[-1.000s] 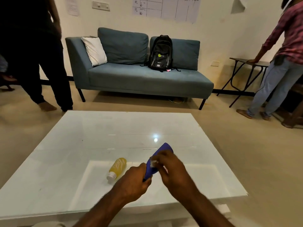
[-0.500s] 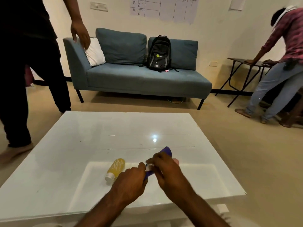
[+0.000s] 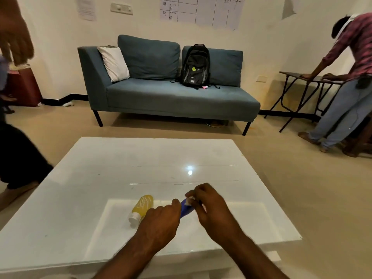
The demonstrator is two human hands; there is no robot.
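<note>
Above the near part of the white glossy table [image 3: 100, 178], my left hand [image 3: 159, 224] grips a small blue bottle [image 3: 185, 209] round its body. My right hand [image 3: 211, 208] pinches the white cap [image 3: 189, 201] at the bottle's upper end with its fingertips. Most of the blue bottle is hidden between my two hands. A small yellow bottle [image 3: 143, 205] with a white cap lies on its side on the table, just left of my left hand and apart from it.
A blue-grey sofa [image 3: 171, 97] with a white cushion and a black backpack [image 3: 195, 66] stands beyond the table. One person [image 3: 20, 158] is close at the table's left edge. Another person [image 3: 346, 81] leans on a small dark desk at the right.
The blue bottle has tilted lower and is more hidden by my hands, my right fingers now over its cap. The person at the left has moved closer to the camera.
</note>
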